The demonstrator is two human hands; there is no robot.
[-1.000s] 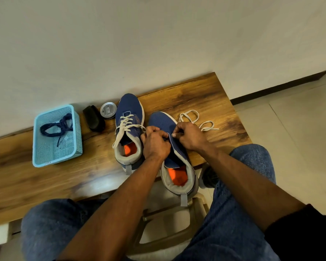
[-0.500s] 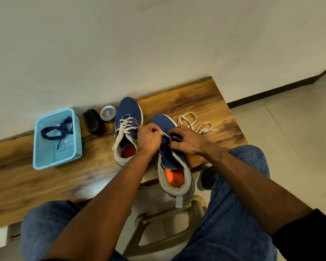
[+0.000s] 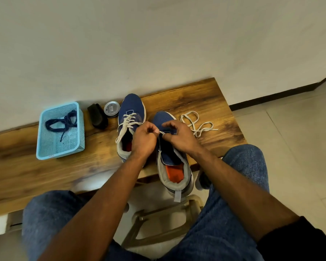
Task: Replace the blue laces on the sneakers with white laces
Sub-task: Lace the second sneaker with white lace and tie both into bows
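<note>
Two blue sneakers stand on the wooden bench (image 3: 196,98). The left sneaker (image 3: 131,108) carries a white lace in its eyelets. The right sneaker (image 3: 174,162) overhangs the bench's front edge, its orange insole showing. My left hand (image 3: 145,138) and my right hand (image 3: 179,136) meet over its eyelets, both pinching the end of a white lace (image 3: 198,125), whose loose loops trail to the right on the bench. A blue lace (image 3: 61,122) lies in the light blue basket (image 3: 45,147).
A black brush (image 3: 97,116) and a small round tin (image 3: 111,109) sit between the basket and the left sneaker, near the wall. A plastic stool (image 3: 164,219) stands between my knees below the bench. Tiled floor lies to the right.
The right sneaker's tongue, held up a second ago, is down. Both hands have shifted toward the toe-end eyelets and now pinch the white lace tip between them.
</note>
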